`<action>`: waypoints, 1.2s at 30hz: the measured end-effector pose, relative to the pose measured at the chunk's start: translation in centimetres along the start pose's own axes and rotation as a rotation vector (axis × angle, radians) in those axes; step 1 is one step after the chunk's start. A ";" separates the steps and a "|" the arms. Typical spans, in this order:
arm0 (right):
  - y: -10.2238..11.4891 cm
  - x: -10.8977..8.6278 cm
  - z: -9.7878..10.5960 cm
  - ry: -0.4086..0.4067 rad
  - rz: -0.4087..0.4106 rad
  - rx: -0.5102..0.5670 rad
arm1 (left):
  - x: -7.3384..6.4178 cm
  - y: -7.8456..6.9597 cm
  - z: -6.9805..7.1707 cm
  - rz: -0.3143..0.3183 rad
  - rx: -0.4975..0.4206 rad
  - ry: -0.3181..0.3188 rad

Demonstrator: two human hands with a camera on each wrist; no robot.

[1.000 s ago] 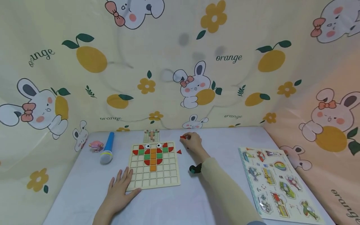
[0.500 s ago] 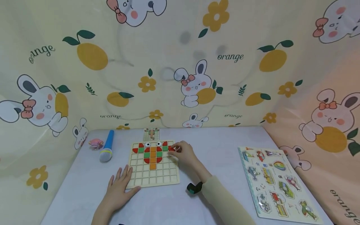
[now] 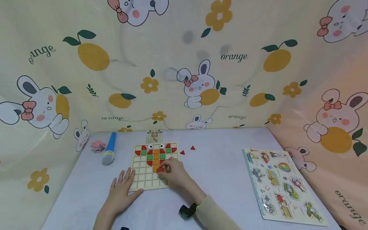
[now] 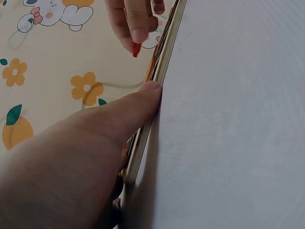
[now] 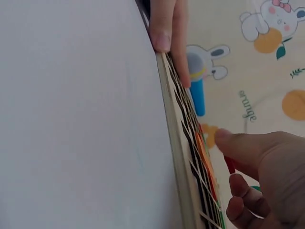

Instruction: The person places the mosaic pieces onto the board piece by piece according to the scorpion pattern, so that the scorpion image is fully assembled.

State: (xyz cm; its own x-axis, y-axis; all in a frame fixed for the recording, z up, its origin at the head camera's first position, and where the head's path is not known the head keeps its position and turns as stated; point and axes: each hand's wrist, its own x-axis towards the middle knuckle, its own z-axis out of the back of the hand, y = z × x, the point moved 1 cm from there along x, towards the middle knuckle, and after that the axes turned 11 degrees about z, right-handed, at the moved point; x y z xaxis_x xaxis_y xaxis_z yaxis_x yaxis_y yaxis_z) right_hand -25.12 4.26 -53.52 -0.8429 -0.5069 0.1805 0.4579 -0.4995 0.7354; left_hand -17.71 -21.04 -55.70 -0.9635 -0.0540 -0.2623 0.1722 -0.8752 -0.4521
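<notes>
My right hand [image 3: 175,172] pinches a small red piece [image 3: 160,170] between thumb and fingers, close over the wooden grid board [image 3: 143,180]. The red piece [image 5: 230,164] shows edge-on in the right wrist view. It overlaps the right side of the orange column [image 3: 156,159] near that column's lower end. Red, green and orange pieces and two round eyes fill part of the grid's upper half. My left hand [image 3: 122,191] lies with fingers spread at the board's lower left corner. In the left wrist view its thumb [image 4: 138,98] touches the board's edge.
Two red triangles [image 3: 193,148] lie right of the board. A pattern card [image 3: 154,136] lies behind it. Back left are a blue toy microphone [image 3: 112,142] and a pink toy [image 3: 97,146]. A vehicle picture puzzle [image 3: 284,185] lies at the right. Patterned cloth closes off the back.
My right hand has carried the red piece from the table right of the board, over its upper right squares, to its lower middle. The left hand has stayed in place.
</notes>
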 end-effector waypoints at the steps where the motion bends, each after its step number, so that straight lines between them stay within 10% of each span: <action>1: 0.1 -0.1 -0.2 0.017 0.010 -0.021 | 0.0 0.0 0.0 -0.001 -0.003 -0.002; 10: 0.2 -0.6 -0.7 0.127 0.178 -0.138 | 0.0 0.0 0.0 -0.004 -0.010 -0.007; 24: 0.2 -0.9 -3.1 -0.065 0.092 -0.177 | 0.1 0.0 0.2 -0.003 -0.003 -0.010; 36: -0.1 -1.2 -3.1 -0.073 0.087 -0.172 | 0.2 0.2 0.0 0.004 0.003 -0.006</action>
State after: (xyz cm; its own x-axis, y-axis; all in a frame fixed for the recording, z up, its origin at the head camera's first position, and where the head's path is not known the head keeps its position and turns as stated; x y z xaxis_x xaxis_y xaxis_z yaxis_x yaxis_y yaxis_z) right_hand -23.24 2.72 -55.81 -0.8134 -0.5042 0.2902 0.5663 -0.5720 0.5934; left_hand -17.86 -21.18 -55.85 -0.9640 -0.0610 -0.2589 0.1758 -0.8764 -0.4483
